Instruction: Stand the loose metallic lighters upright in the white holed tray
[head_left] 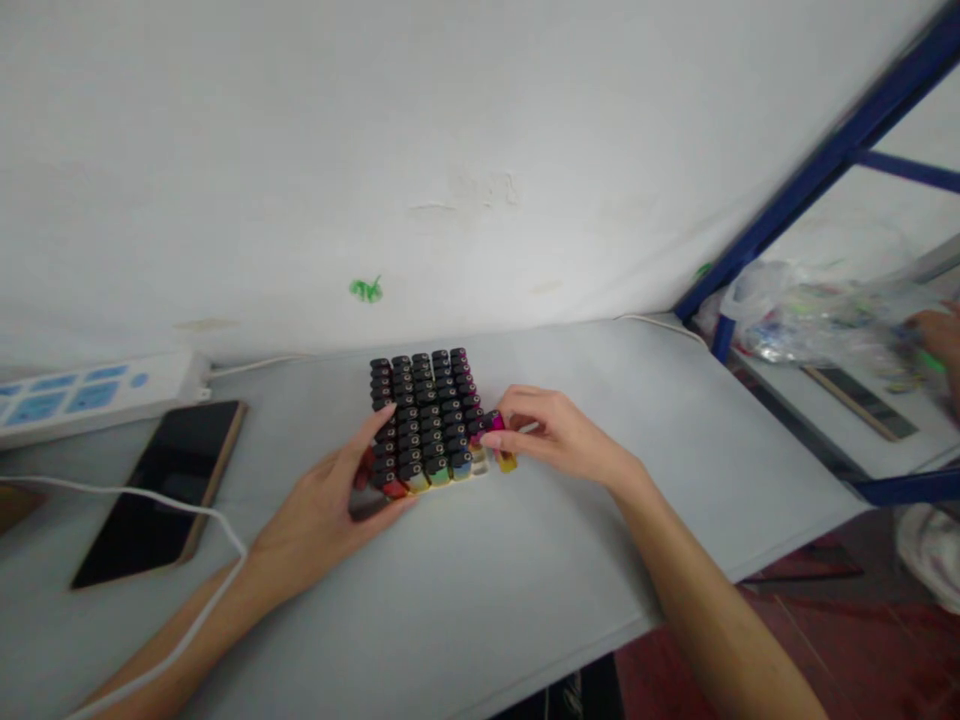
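Observation:
A white tray (480, 467) on the table holds rows of what look like small lighters (429, 425) with black tops and coloured bodies. My left hand (330, 505) grips the tray's near left corner, thumb along the front edge and a finger reaching over the tops. At the near right corner, where white slots show bare, my right hand (551, 435) pinches a lighter (508, 461) with a black top, magenta upper part and yellow lower end. Its fingers partly cover this lighter.
A black phone (161, 490) and a white power strip (97, 395) lie to the left. One white cable (225, 525) crosses above my left forearm. On the right stand a blue metal frame (814, 140), plastic bags (795, 300) and another person's hand (941, 335).

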